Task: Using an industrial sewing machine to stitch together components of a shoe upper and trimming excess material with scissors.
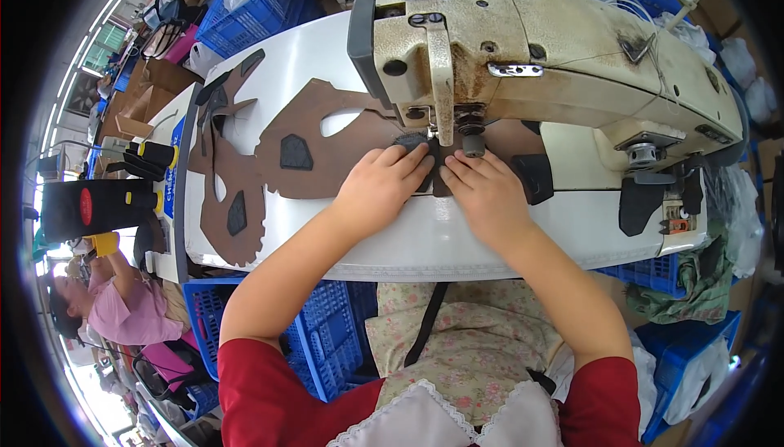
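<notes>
A long brown piece of material (322, 153), with cut-out holes and black patches, lies across the white bed of a sewing machine (490, 47). Just left of the presser foot (434, 133), my left hand (377, 186) rests its outstretched fingers on a black patch (415, 145). My right hand (488, 198) lies flat on the brown piece to the right of the foot, fingertips beside the round roller-like part (473, 145). Neither hand grips anything. A black patch (535, 177) shows past my right hand. The stitching point itself is partly hidden by the machine head and my fingers.
A loose black piece (639, 204) sits at the bed's right end. Blue plastic crates (331, 333) stand below the table, and another crate (253, 6) is behind it. At far left, a person in pink (135, 308) works at another machine.
</notes>
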Demonstrator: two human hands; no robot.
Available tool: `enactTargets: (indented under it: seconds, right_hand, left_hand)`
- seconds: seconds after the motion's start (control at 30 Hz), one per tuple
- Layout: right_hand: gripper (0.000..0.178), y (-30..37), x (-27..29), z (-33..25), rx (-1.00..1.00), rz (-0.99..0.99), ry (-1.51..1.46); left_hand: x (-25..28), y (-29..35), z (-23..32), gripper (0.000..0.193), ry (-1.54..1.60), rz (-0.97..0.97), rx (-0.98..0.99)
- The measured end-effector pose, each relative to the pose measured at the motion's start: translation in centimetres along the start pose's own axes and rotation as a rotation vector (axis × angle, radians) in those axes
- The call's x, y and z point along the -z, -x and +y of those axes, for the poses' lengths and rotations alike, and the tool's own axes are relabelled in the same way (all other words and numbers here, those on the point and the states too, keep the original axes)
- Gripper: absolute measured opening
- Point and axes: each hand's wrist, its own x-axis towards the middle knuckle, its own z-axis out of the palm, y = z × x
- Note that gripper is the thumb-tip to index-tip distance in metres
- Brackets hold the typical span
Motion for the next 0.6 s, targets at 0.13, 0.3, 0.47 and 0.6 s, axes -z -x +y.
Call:
enactTargets:
  seconds: [0.13, 0.3, 0.47, 0.6]
  right_hand:
    - [0.030, 0.3, 0.0, 1.7, 0.039, -0.036, -0.056]
    - [0.031, 0.1, 0.4, 2.4, 0.043, -0.066, -0.123]
    - [0.031, -0.1, 0.4, 3.0, 0.029, -0.069, -0.222]
    - [0.030, -0.2, 0.4, 3.1, 0.026, -0.053, -0.239]
  left_hand:
    - [-0.2, 0.4, -0.8, 0.043, -0.143, 0.071, -0.090]
    - [-0.6, 0.6, -0.9, 0.059, -0.085, 0.022, -0.039]
    - [-0.9, 0.7, -1.2, 0.058, -0.084, 0.046, -0.034]
    - [-1.2, 0.7, -1.2, 0.055, -0.102, 0.080, -0.017]
